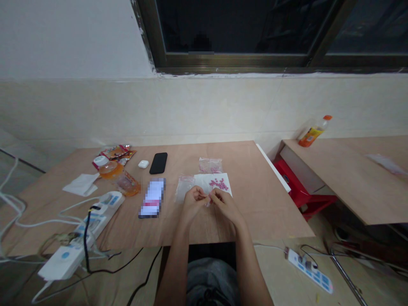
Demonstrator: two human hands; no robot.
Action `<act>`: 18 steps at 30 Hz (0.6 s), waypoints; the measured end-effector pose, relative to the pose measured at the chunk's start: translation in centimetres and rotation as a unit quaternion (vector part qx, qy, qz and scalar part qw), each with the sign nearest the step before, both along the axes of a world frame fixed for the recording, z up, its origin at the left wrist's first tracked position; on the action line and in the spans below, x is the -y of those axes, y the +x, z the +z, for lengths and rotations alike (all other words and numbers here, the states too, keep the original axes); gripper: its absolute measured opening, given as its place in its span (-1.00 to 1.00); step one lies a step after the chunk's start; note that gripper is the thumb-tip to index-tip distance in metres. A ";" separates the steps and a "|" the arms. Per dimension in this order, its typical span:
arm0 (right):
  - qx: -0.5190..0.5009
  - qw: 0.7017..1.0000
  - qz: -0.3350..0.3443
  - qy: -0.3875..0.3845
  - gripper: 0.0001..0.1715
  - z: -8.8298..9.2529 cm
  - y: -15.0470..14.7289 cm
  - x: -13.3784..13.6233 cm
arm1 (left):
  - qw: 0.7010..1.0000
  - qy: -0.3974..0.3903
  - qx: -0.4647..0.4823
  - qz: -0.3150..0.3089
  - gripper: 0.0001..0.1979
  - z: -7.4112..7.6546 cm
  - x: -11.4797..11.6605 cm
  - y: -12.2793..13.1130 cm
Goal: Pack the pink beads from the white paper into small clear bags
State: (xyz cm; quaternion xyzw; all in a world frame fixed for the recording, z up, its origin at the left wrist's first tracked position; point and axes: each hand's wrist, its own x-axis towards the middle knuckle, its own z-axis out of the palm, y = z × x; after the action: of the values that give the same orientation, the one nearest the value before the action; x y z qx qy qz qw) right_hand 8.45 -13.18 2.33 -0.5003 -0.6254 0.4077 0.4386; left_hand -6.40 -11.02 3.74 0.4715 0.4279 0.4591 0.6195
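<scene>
From my remote station I note a wooden table (264,208) bearing a white paper sheet (203,182). Over its near edge, the left hand (194,199) and right hand (225,204) meet, fingertips pinched narrowly; what they hold I cannot tell. Loose pink beads (218,184) lie on the sheet's right side.

light: dim, soft, indoor | window (236,29): near-black, faint reflections | shadow: deep beneath right-hand table (350,178) | phone screen (152,199): bright, pixelated | edges: wide-angle stretch, right-side bottle (310,135) leaning, lower corners dark | pink beads (219,184): soft, fine detail blurred
</scene>
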 end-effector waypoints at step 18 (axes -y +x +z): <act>-0.074 0.997 0.006 0.027 -0.58 1.4 -0.5 0.5 | 0.969 -0.119 0.211 -0.050 -0.65 0.1 0.5 0.8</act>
State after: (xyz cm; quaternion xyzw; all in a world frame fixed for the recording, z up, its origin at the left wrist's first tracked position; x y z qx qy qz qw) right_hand 7.99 -13.67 3.76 -0.4528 -0.6051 0.4292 0.4946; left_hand -5.65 -11.47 3.80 0.3080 0.3148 0.4622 0.7697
